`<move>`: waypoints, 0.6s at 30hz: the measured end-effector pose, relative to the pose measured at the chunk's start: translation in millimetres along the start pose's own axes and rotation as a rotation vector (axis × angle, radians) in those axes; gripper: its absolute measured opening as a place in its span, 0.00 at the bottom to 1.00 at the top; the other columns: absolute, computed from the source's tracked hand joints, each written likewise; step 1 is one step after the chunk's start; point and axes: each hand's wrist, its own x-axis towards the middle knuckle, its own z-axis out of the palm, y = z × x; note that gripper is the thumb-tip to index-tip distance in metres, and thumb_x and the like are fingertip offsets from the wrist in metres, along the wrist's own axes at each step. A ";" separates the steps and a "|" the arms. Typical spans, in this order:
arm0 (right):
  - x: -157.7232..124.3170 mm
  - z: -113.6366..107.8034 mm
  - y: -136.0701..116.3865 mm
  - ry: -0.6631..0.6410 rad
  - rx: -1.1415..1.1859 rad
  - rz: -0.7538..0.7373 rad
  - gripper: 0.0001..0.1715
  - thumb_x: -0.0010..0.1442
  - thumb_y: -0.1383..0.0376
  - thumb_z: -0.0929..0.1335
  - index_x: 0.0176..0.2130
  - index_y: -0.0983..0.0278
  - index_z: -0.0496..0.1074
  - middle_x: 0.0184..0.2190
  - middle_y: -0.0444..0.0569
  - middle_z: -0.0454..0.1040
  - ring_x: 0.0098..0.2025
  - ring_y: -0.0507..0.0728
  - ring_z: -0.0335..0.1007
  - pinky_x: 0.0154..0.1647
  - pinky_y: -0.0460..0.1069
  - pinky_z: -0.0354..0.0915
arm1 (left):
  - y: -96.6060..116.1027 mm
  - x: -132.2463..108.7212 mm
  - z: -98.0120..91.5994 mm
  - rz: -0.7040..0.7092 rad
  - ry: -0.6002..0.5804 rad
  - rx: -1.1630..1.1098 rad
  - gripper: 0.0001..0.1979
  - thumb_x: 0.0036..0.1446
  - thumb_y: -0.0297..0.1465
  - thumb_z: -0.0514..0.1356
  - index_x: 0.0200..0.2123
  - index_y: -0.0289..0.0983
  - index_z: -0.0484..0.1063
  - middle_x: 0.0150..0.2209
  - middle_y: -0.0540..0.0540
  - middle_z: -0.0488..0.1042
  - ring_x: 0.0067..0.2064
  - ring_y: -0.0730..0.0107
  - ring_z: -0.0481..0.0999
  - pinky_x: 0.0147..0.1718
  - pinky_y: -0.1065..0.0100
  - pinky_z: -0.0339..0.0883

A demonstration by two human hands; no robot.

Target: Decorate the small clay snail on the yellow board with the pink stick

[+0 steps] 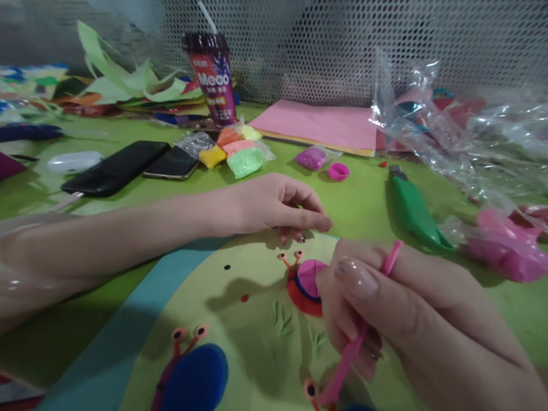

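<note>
My right hand point(411, 319) is closed around a thin pink plastic clay-modelling tool point(351, 357); its wide end points down and its narrow end sticks up past the knuckles. Beside it, my left hand point(286, 208) hovers over the picture's top edge, thumb and finger pressed together; anything between them is too small to name. Under both hands lies a yellow and blue paper picture point(188, 297). It bears a red snail with a pink and blue shell point(309, 279), partly covered by my right hand. A blue-shelled snail point(197, 377) is nearer, with another snail's eye point(310, 389) by the tool.
Bags of coloured clay point(246, 162), a purple clay bag point(311, 158) and a pink ring-shaped cap point(339, 171) lie beyond. A Meco cup point(214, 80) stands behind two phones point(117, 168). A green cutter point(413, 208) and clear plastic wrapping point(483, 137) are at right.
</note>
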 end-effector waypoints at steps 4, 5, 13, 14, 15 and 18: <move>3.8 -1.3 3.0 0.202 0.010 0.153 0.20 0.58 0.57 0.61 0.17 0.59 0.61 0.14 0.42 0.58 0.15 0.51 0.54 0.11 0.45 0.52 | -0.7 -1.2 -1.4 0.027 -0.021 -0.091 0.10 0.50 0.36 0.62 0.28 0.34 0.71 0.23 0.52 0.70 0.25 0.77 0.70 0.22 0.77 0.63; 5.4 -2.1 4.3 0.289 0.015 0.203 0.21 0.58 0.57 0.61 0.16 0.60 0.60 0.13 0.42 0.59 0.13 0.50 0.54 0.09 0.44 0.51 | -0.7 -1.5 -2.0 0.025 -0.033 -0.102 0.10 0.49 0.36 0.62 0.28 0.34 0.71 0.23 0.52 0.69 0.25 0.77 0.70 0.22 0.77 0.63; 19.0 -14.3 12.2 0.550 0.138 0.273 0.21 0.58 0.57 0.61 0.17 0.62 0.63 0.09 0.42 0.59 0.08 0.46 0.49 0.06 0.40 0.47 | 0.9 -0.3 -3.9 -0.014 -0.033 -0.006 0.07 0.47 0.33 0.64 0.30 0.37 0.75 0.24 0.53 0.72 0.23 0.79 0.68 0.24 0.77 0.62; 20.1 -15.2 12.2 0.576 0.179 0.277 0.21 0.57 0.58 0.62 0.17 0.63 0.63 0.09 0.42 0.59 0.08 0.46 0.49 0.06 0.40 0.47 | 1.3 -0.4 -4.1 -0.014 -0.030 -0.008 0.06 0.47 0.33 0.64 0.30 0.37 0.75 0.24 0.53 0.72 0.23 0.79 0.68 0.24 0.77 0.62; 21.2 -15.9 12.1 0.616 0.221 0.284 0.21 0.57 0.58 0.62 0.17 0.63 0.63 0.10 0.42 0.59 0.08 0.46 0.49 0.06 0.41 0.48 | 1.6 -0.7 -4.3 -0.013 -0.031 -0.012 0.06 0.48 0.33 0.63 0.30 0.37 0.76 0.23 0.53 0.72 0.23 0.79 0.68 0.23 0.77 0.62; 25.3 -17.4 11.3 0.777 0.332 0.358 0.21 0.57 0.60 0.62 0.16 0.64 0.62 0.10 0.42 0.59 0.08 0.46 0.48 0.05 0.41 0.45 | 1.8 -1.7 -5.3 -0.005 -0.037 -0.039 0.06 0.52 0.34 0.61 0.31 0.39 0.76 0.23 0.53 0.71 0.23 0.80 0.67 0.22 0.78 0.61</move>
